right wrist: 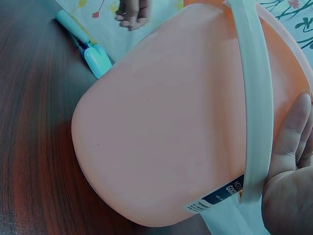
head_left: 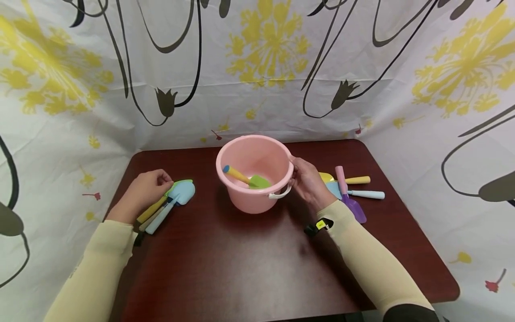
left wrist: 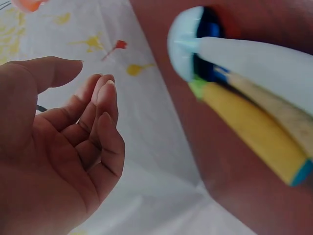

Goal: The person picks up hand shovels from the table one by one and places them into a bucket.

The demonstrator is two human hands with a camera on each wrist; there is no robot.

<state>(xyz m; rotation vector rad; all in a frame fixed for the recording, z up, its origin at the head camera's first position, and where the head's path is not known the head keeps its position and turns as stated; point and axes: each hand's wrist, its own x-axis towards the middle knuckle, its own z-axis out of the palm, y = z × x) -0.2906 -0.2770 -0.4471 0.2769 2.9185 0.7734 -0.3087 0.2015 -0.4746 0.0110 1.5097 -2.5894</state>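
Note:
A pink bucket with a white handle is at the middle of the table. My right hand grips its rim on the right side; the right wrist view shows fingers at the rim beside the handle. Inside the bucket lies a toy shovel with a green blade and yellow grip. My left hand, fingers loosely bent and holding nothing in the left wrist view, hovers by a pile of toy shovels. On top there is a light blue shovel; below it show a yellow handle and a beige handle.
Right of the bucket lie a purple shovel with a pink grip, a light blue handle and a yellow handle, partly behind my right hand. Patterned white cloth walls the dark red table at the back and sides.

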